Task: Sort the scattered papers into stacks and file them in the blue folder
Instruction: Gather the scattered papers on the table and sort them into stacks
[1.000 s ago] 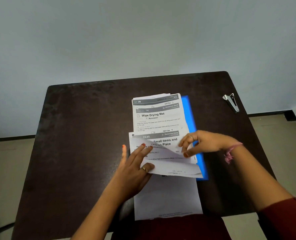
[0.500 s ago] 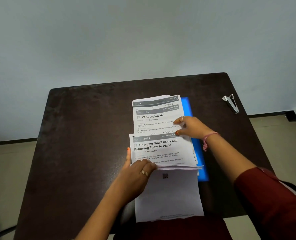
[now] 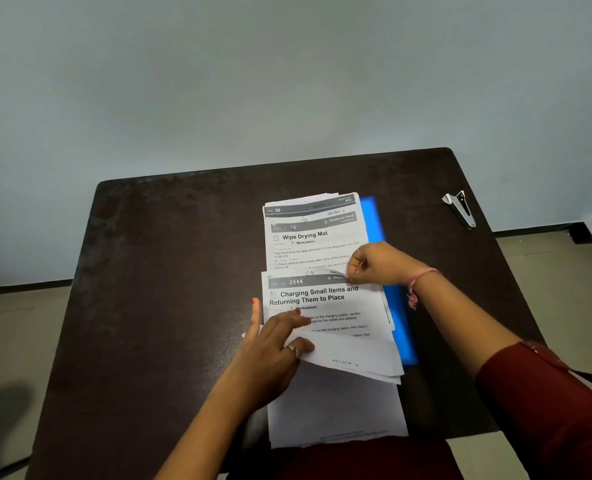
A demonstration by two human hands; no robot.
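A blue folder (image 3: 371, 216) lies in the middle of the dark table (image 3: 166, 271), mostly covered by papers. On its far part rests a stack topped by a "Wipe Drying Mat" sheet (image 3: 308, 237). Overlapping it on the near side is a "Charging Small Items" sheet (image 3: 322, 296) on a few loose sheets. My left hand (image 3: 270, 358) grips their near left edge, which is lifted. My right hand (image 3: 381, 263) pinches the top sheet's far right corner, which curls up. A blank white sheet (image 3: 336, 410) lies underneath and overhangs the table's near edge.
A metal staple remover (image 3: 460, 207) lies at the far right corner of the table. Dark tabletop shows to the left and right of the papers. A pale wall stands behind the table, with tiled floor on both sides.
The "Charging Small Items" sheet flattened after being curled. My right hand moved from its near right part to its far right corner and now pinches it. My left hand shifted slightly on the near edge.
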